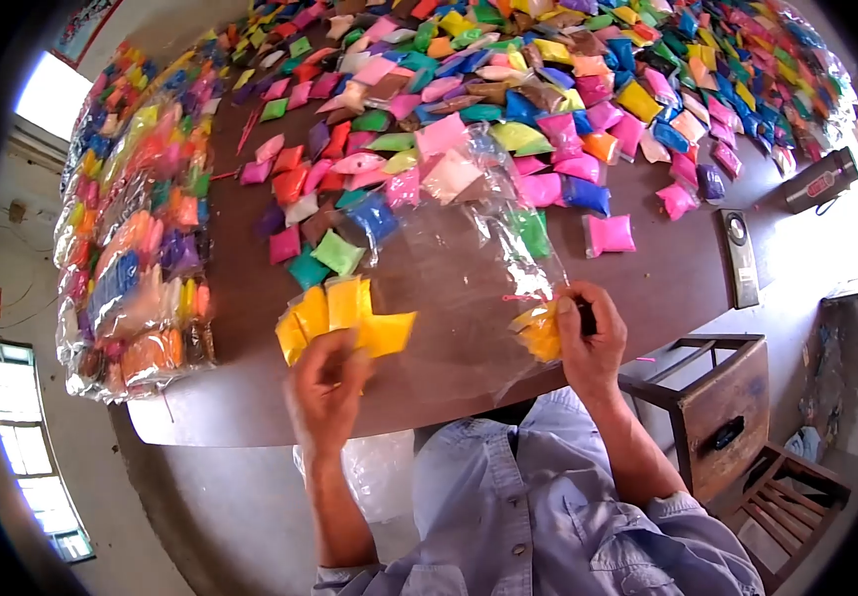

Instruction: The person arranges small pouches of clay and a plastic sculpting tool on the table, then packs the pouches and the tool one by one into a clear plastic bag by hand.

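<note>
Several small, flat yellow packets (327, 308) are fanned out just beyond my left hand (327, 387). Its fingers are curled in a pinch at their near edge, apparently on one yellow packet, though motion blur softens the fingertips. My right hand (596, 343) pinches the near end of a clear plastic bag (493, 223), which stretches away across the table. Crumpled yellow packets (540, 333) show beside the right thumb, apparently inside this bag. Pink, green and blue packets lie beneath or within its far part; which one, I cannot tell.
Loose multicoloured packets (508, 89) are heaped over the far side of the brown table (429, 368). Filled clear bags (141, 268) are stacked at the left. A dark cylinder (819, 181) and a metal-framed block (738, 258) sit at the right edge. A wooden stool (717, 412) stands below.
</note>
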Demonstrator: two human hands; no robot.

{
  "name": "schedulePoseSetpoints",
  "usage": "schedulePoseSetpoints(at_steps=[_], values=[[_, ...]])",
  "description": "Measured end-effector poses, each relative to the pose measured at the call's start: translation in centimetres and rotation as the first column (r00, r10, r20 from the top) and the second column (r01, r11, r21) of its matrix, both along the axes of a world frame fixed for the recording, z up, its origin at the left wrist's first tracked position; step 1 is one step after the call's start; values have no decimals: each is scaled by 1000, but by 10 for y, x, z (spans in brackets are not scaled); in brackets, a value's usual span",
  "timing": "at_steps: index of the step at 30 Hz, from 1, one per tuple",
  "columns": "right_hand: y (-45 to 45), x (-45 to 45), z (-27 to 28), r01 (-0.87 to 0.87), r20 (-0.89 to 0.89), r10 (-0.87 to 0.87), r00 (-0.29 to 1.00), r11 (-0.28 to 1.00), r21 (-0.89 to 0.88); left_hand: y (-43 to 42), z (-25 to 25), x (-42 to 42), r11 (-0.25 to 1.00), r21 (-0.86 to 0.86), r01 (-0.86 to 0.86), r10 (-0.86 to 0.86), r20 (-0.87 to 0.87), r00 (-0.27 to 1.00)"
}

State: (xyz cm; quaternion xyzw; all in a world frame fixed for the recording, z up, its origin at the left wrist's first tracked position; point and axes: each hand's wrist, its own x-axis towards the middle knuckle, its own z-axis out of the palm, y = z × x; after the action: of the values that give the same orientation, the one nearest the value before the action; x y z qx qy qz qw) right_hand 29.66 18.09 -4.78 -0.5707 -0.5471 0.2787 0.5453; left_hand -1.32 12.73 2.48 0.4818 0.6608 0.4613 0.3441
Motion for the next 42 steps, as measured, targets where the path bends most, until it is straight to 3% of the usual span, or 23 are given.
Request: schedulePoseSetpoints(at_steps=[3, 5, 12, 14, 16, 21, 26, 29, 34, 36, 42], values=[[1, -1, 2, -3, 8, 3, 1000, 1000, 7, 32, -6, 42, 989, -85, 118, -122, -36, 992], [1, -2, 3, -2, 1, 2, 1000, 1000, 10, 47, -15, 61, 974, -125, 191, -186, 48, 981], [2, 0, 4, -12, 50, 10, 999, 999, 30, 68, -42, 90, 950, -78, 301, -281, 199, 939], [2, 0, 5, -12, 70, 10, 997, 999, 39, 72, -43, 99, 941, -100, 322, -308, 134, 942], [3, 1, 7, -23, 76, 19, 997, 998, 58, 77, -45, 108, 904, 118, 411, -399, -113, 910], [0, -1, 7, -2, 54, 1, 999, 1000, 16, 83, -49, 116, 864, 103, 493, -411, -421, 809], [2, -3, 5, 12, 24, -14, 1000, 998, 67, 85, -56, 117, 834, 206, 512, -385, -448, 807], [3, 0, 3, -44, 99, 33, 995, 993, 105, 84, -59, 119, 825, 230, 515, -378, -453, 807], [2, -2, 9, -12, 77, 12, 997, 1000, -1, 82, -54, 119, 847, 223, 483, -350, -449, 822], [4, -2, 6, -4, 118, -3, 993, 998, 57, 79, -42, 113, 850, 201, 487, -405, -341, 848], [3, -1, 2, -19, 124, 11, 992, 998, 60, 38, -12, 64, 927, 178, 329, -199, -509, 838]])
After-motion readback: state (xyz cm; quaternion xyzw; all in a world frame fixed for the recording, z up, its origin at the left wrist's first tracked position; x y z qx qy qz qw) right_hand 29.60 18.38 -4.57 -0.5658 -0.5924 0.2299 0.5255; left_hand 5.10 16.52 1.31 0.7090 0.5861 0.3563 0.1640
